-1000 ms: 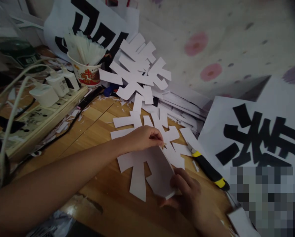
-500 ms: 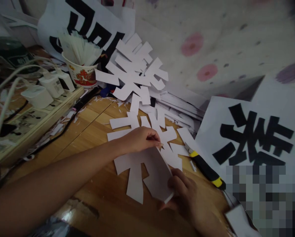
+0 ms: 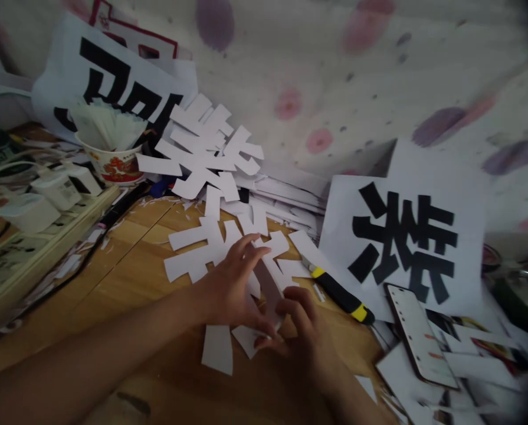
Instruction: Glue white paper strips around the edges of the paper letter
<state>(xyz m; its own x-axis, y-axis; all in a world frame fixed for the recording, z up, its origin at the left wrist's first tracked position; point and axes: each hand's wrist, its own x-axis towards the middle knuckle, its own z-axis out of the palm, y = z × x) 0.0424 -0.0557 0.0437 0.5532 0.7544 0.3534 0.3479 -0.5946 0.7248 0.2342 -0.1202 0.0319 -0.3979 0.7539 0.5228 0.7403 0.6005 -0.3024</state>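
A white cut-out character [image 3: 217, 348] of stiff paper or thin board is under my hands, with one part tilted up from the wooden table. My left hand [image 3: 235, 283] spans it, fingertips at the far end of the raised edge and thumb at the near end. At the near right side of that edge, my right hand [image 3: 305, 336] grips with bent fingers, its thumb close to the left thumb. My hands cover much of the piece. Just beyond lies another white cut-out [image 3: 190, 237]. A black and yellow utility knife [image 3: 341, 294] rests to the right of my hands.
A pile of white cut-outs [image 3: 202, 147] leans by the wall. Printed character sheets [image 3: 334, 218] stand at right and back left. A paper tub [image 3: 117, 165] holds pale strips. A power strip [image 3: 46, 236] with chargers runs along the left; a phone [image 3: 418, 336] lies at right.
My view has swung right, bringing the phone into sight. My left hand has gone from a pinch at the cut-out's far edge to a wide span along it. My right hand stays at the near edge.
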